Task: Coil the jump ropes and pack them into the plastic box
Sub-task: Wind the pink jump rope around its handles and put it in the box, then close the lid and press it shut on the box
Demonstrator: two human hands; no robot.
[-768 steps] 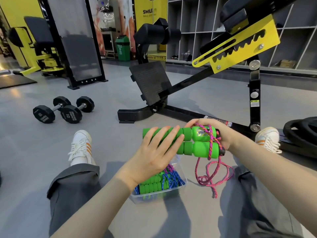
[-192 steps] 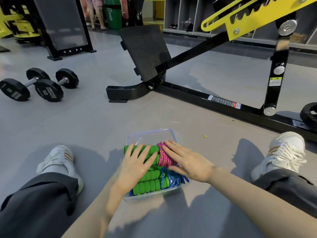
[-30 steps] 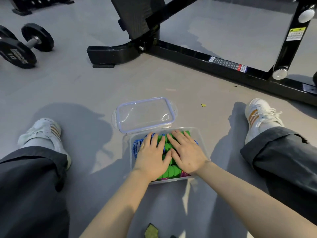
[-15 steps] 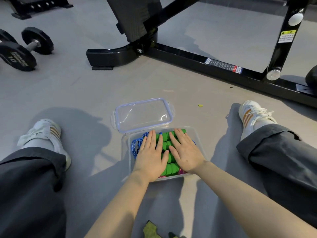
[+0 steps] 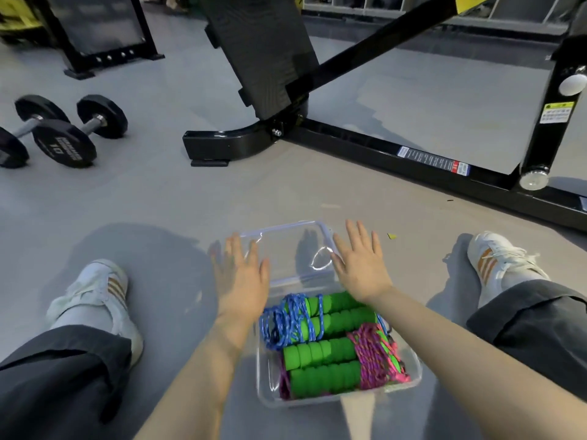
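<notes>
Jump ropes [image 5: 320,360] coiled in the plastic box [image 5: 265,385], lower centre of the frame.
Head view: my left hand [image 5: 241,277] and right hand [image 5: 360,268] are flat, fingers spread, gripping nothing, one at each end of the clear lid [image 5: 292,246], which lies just above the box, long axis left-right, equally near both.

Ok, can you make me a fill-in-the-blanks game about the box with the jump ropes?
1. The foam handles in the plastic box are all ____.
2. The far rope, next to the lid, is ____; the near one is the pink rope.
3. The lid lies on the ____, not on the box.
4. The left hand and right hand are open and hold ____.

Missing words: green; blue; floor; nothing.
</notes>
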